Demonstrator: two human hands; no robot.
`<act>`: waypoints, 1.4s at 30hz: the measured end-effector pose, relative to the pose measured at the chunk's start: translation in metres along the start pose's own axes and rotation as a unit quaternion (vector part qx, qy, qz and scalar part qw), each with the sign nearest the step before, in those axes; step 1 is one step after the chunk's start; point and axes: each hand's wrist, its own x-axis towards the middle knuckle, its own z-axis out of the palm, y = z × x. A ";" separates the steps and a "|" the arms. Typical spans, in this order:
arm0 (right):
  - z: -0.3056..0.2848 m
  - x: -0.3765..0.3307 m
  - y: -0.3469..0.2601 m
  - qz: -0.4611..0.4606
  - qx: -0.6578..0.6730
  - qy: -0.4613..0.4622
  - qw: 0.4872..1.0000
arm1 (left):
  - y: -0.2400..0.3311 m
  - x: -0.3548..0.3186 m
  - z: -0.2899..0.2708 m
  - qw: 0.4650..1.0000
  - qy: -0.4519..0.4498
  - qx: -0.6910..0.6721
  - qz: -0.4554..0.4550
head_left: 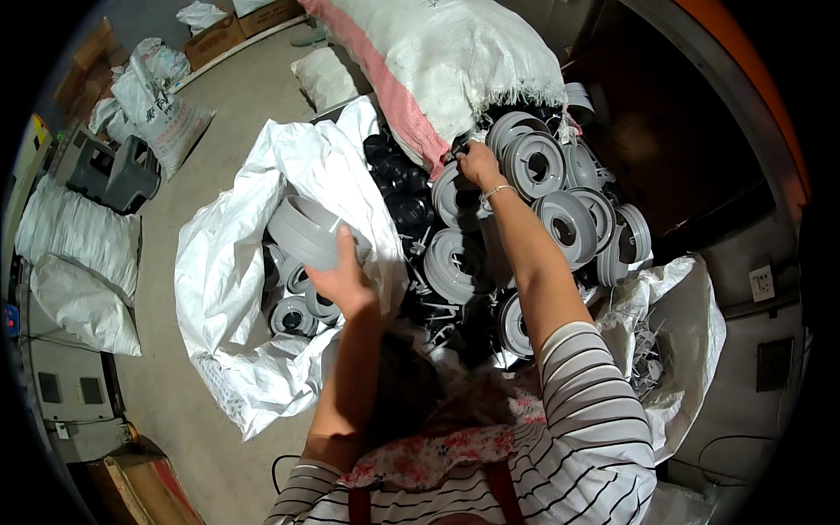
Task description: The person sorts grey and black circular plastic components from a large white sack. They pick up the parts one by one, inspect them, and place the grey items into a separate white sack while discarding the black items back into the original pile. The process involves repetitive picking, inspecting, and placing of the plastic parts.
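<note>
My left hand [346,278] grips a wide grey plastic ring [302,229] by its side, over the mouth of an open white woven sack [219,254]. Inside that sack lie several smaller grey rings [293,315]. My right hand [479,166] reaches to the far side of a heap of parts, its fingers closed together beside the hem of a large full sack; what they hold, if anything, is too small and dark to make out. Several grey flanged rings [534,166] sit right of that hand, and black plastic parts [407,210] lie between both arms.
A bulging white sack with a pink stripe [472,52] leans over the heap's far side. On the right stands an open sack of plastic scraps [700,332]. More sacks [79,236], a grey plastic stool [131,175] and cardboard boxes [214,42] are at the left and back.
</note>
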 end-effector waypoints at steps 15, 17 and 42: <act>-0.098 -0.176 -0.029 -0.224 -0.094 0.010 0.970 | -0.001 -0.008 -0.022 0.969 -0.216 0.112 0.024; -0.106 -0.196 -0.041 -0.220 -0.044 0.027 0.974 | -0.002 -0.008 -0.037 0.965 -0.245 0.090 0.001; -0.109 -0.251 -0.079 -0.356 0.122 -0.019 0.926 | 0.012 -0.027 -0.043 0.824 -0.458 0.030 -0.331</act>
